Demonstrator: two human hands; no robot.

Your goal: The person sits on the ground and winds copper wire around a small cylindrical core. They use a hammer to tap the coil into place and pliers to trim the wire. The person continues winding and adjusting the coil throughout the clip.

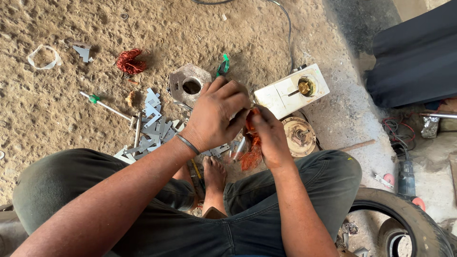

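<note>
**Two hands on one copper coil**

Above one bare foot point(214, 173), left hand point(216, 114) and right hand point(271, 135) both pinch one orange-red tangled copper-wire coil point(251, 154). Farther out on the dirt floor point(57, 104): one grey metal-plate pile point(152, 128), one white rectangular housing point(291, 90), one second loose copper bundle point(129, 61).

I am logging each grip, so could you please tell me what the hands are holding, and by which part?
Both hands, left hand and right hand, grip a bundle of copper wire at its upper end; its lower part hangs free.
</note>
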